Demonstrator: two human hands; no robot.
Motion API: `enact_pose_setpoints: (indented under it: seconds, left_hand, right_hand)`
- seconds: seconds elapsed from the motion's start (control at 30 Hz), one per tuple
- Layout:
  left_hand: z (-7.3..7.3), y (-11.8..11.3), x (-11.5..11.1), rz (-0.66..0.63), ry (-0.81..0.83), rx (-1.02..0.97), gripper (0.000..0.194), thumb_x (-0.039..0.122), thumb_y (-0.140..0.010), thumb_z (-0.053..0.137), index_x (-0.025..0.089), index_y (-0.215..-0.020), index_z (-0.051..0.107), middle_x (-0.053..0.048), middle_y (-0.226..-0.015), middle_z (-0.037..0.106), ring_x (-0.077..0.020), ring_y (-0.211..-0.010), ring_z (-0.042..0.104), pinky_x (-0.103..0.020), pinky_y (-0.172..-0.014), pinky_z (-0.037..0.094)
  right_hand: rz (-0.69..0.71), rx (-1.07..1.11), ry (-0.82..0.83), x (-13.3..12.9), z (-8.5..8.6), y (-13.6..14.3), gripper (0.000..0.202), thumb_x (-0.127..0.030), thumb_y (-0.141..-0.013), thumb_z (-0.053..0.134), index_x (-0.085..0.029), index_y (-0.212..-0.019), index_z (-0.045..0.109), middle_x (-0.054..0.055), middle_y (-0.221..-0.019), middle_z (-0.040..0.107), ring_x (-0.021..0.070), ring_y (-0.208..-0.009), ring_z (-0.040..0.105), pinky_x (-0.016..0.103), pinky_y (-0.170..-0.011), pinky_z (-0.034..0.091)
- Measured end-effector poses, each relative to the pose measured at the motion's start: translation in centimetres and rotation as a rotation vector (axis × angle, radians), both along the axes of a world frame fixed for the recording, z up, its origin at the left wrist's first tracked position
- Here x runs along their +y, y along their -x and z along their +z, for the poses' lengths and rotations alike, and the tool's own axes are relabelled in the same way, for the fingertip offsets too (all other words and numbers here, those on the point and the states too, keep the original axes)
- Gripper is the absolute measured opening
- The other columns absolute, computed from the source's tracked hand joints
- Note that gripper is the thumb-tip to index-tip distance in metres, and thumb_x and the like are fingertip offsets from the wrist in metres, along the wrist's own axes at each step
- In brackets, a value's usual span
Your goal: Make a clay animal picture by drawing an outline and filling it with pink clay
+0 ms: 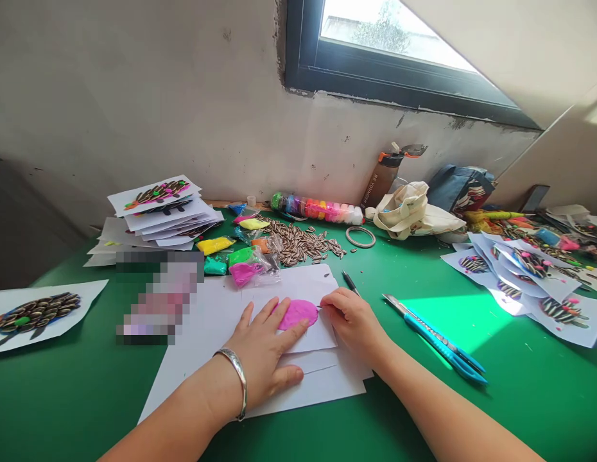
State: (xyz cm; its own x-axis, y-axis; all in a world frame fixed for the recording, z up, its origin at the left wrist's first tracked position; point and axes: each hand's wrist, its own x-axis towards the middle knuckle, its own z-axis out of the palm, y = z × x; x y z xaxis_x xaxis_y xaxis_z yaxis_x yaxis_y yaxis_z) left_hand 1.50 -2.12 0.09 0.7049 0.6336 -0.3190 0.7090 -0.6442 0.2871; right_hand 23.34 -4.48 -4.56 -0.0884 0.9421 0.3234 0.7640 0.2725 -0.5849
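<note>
A flat pink clay oval [298, 314] lies on a small white sheet [322, 340], which rests on larger white paper [183, 378]. My left hand [264, 346], with a silver bangle at the wrist, lies spread over the paper, its fingers touching the oval's left and lower edges. At the oval's right edge, my right hand [344, 314] pinches something small and dark, probably a seed, between thumb and forefinger. A black pen [350, 282] lies just beyond my right hand. One loose seed [326, 275] sits on the paper above.
Behind the paper are bagged coloured clays [243, 256] and a seed pile [301, 242]. A blue cutter [423, 330] and scissors [465, 369] lie at right. Stacked seed pictures [168, 218] stand at back left, others [524, 269] at right. A bottle [382, 179] leans by the wall.
</note>
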Motion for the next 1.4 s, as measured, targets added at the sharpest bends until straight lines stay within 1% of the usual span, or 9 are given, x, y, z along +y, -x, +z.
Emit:
enact_pose_setpoints:
  seconds: [0.2, 0.3, 0.4, 0.57, 0.7, 0.87, 1.03, 1.17, 1.4]
  left_hand:
    - [-0.1, -0.2, -0.3, 0.025, -0.031, -0.005, 0.07, 0.045, -0.079, 0.06, 0.041, -0.142, 0.028, -0.007, -0.154, 0.019, -0.0334, -0.141, 0.01, -0.063, -0.107, 0.006]
    - [-0.1, -0.3, -0.5, 0.053, -0.068, -0.012, 0.075, 0.043, -0.078, 0.06, 0.038, -0.143, 0.025, -0.006, -0.154, 0.021, -0.0312, -0.141, 0.013, -0.061, -0.109, 0.007]
    - [-0.2, -0.2, -0.3, 0.037, -0.065, -0.009, 0.071, 0.045, -0.079, 0.059, 0.034, -0.143, 0.03, -0.007, -0.154, 0.021, -0.0317, -0.141, 0.012, -0.06, -0.109, 0.007]
    - [-0.1, 0.1, 0.2, -0.005, -0.012, -0.02, 0.07, 0.047, -0.08, 0.057, 0.032, -0.143, 0.03, -0.009, -0.154, 0.018, -0.0328, -0.141, 0.01, -0.062, -0.108, 0.007]
    - [-0.2, 0.1, 0.0, 0.004, -0.02, -0.028, 0.07, 0.048, -0.08, 0.057, 0.031, -0.143, 0.031, -0.009, -0.154, 0.018, -0.033, -0.141, 0.01, -0.062, -0.108, 0.007]
    - [-0.6, 0.2, -0.1, 0.017, -0.024, -0.039, 0.07, 0.047, -0.079, 0.058, 0.032, -0.142, 0.031, -0.009, -0.154, 0.017, -0.0324, -0.141, 0.009, -0.062, -0.108, 0.005]
    - [-0.7, 0.4, 0.2, -0.007, -0.004, -0.058, 0.072, 0.047, -0.079, 0.058, 0.033, -0.143, 0.029, -0.009, -0.155, 0.015, -0.0329, -0.141, 0.007, -0.063, -0.108, 0.004]
    - [-0.6, 0.3, 0.2, -0.007, -0.001, -0.043, 0.073, 0.048, -0.079, 0.059, 0.032, -0.143, 0.029, -0.011, -0.154, 0.016, -0.0331, -0.141, 0.007, -0.063, -0.108, 0.004]
    - [-0.9, 0.4, 0.3, -0.007, -0.005, -0.056, 0.073, 0.049, -0.078, 0.059, 0.033, -0.143, 0.03, -0.009, -0.154, 0.017, -0.0331, -0.141, 0.007, -0.063, -0.108, 0.004]
  right_hand:
    - [0.018, -0.091, 0.02, 0.4, -0.4, -0.1, 0.02, -0.009, -0.085, 0.051, -0.02, -0.086, 0.067, 0.003, -0.08, 0.06, 0.0161, -0.077, 0.056, 0.027, -0.07, 0.045]
    - [0.012, -0.086, -0.003, 0.2, -0.5, -0.2, 0.025, -0.008, -0.085, 0.049, -0.021, -0.099, 0.066, 0.004, -0.084, 0.061, 0.0169, -0.079, 0.056, 0.028, -0.071, 0.045]
    - [0.04, -0.091, -0.09, -0.7, -0.1, -0.2, 0.031, -0.01, -0.087, 0.047, -0.021, -0.111, 0.063, 0.007, -0.092, 0.06, 0.0178, -0.082, 0.055, 0.028, -0.07, 0.045]
    - [0.183, -0.269, -0.121, -2.2, 1.2, 0.1, 0.029, -0.009, -0.086, 0.045, -0.022, -0.102, 0.065, 0.007, -0.09, 0.059, 0.0178, -0.08, 0.051, 0.032, -0.073, 0.041]
    - [0.22, -0.388, -0.101, -2.4, 1.1, 0.1, 0.025, -0.008, -0.085, 0.047, -0.02, -0.096, 0.066, 0.006, -0.083, 0.059, 0.0177, -0.076, 0.049, 0.032, -0.07, 0.037]
    - [0.234, -0.347, -0.099, -2.3, 0.9, 0.0, 0.032, -0.007, -0.085, 0.045, -0.021, -0.108, 0.062, 0.006, -0.085, 0.061, 0.0168, -0.077, 0.05, 0.03, -0.07, 0.037]
    - [0.261, -0.426, -0.135, -2.4, 1.3, 0.4, 0.03, -0.007, -0.085, 0.043, -0.02, -0.103, 0.064, 0.007, -0.084, 0.061, 0.0176, -0.075, 0.048, 0.031, -0.068, 0.036]
    - [0.289, -0.425, -0.127, -2.4, 1.6, 0.5, 0.033, -0.006, -0.085, 0.042, -0.019, -0.108, 0.062, 0.007, -0.085, 0.061, 0.0178, -0.077, 0.048, 0.031, -0.069, 0.038]
    - [0.307, -0.431, -0.115, -2.5, 1.7, 0.5, 0.031, -0.007, -0.086, 0.042, -0.02, -0.105, 0.063, 0.007, -0.085, 0.061, 0.0179, -0.078, 0.049, 0.031, -0.072, 0.04]
